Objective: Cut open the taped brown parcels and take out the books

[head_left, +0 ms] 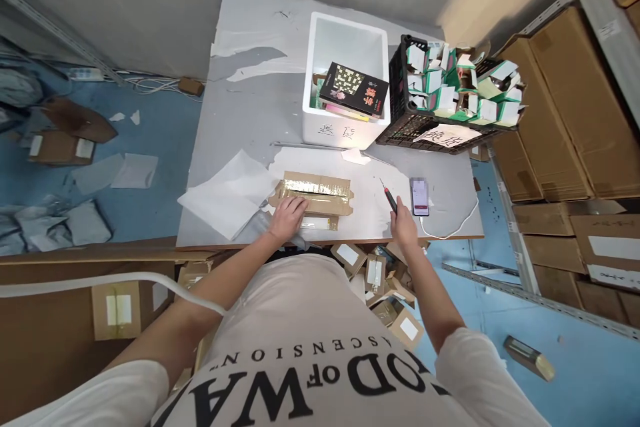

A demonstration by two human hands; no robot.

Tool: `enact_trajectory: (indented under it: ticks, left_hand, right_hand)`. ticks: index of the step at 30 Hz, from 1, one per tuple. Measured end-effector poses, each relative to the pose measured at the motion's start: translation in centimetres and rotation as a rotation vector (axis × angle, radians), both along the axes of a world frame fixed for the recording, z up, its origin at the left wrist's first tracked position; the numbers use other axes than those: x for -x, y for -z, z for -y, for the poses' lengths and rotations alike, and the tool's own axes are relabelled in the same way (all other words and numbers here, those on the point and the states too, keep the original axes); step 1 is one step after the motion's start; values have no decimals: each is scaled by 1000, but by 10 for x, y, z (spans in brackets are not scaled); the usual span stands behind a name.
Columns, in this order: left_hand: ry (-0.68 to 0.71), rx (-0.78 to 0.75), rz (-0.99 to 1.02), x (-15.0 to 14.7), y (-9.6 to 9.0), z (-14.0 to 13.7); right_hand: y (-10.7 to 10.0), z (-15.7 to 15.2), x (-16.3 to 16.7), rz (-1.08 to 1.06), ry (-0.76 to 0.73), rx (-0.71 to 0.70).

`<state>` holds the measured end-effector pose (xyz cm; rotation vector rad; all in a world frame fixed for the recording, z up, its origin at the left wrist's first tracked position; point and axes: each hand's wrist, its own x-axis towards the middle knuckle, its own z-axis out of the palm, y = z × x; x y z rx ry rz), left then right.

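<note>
A flattened-looking cardboard box [325,197] with shiny tape along it lies at the front of the table. My left hand [289,219] is on its left end, fingers bent over the cardboard and gripping it. In my right hand [404,223] is a screwdriver [391,200] with a black handle, a red collar and a thin shaft pointing away from me. Its tip is clear of the box. Just right of that hand lies a phone [420,197] with a lit screen and a white cable.
White sheets [235,190] lie left of the box. Behind it stand a white foam box [313,127] with books and a black crate [397,73] full of small green-and-white cartons. Small parcels [375,273] are piled below the table edge; cartons [560,100] fill the right-hand shelves.
</note>
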<state>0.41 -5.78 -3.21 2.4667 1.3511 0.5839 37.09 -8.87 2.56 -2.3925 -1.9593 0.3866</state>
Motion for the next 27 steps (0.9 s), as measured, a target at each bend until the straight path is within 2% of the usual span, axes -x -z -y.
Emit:
enact_trajectory:
  ticks: [3,6,9,13,16,19,24,27]
  left_hand:
    - [8,11,-47,1,-3,3]
    - [35,10,-126,5,-8,6]
    - [68,22,-173,11,-13,8]
    - [88,43,-181,16,-15,9]
    - [96,34,-169,18,-13,9]
    - [108,20,-143,21,-10,8]
    - [110,-2,-49,27,-6,5]
    - [95,-5,-13,29,-5,5]
  right_hand:
    - [55,3,17,-78,274,58]
    - [93,3,34,-99,430,128]
    - [115,6,41,-76,467,120]
    - [134,13,41,-26,423,68]
    - [137,15,39,-6,410,43]
    - [128,12,38,-30,372,-33]
    - [100,4,50,-311,5,-140]
    - [89,-3,69,-495,-105,-135]
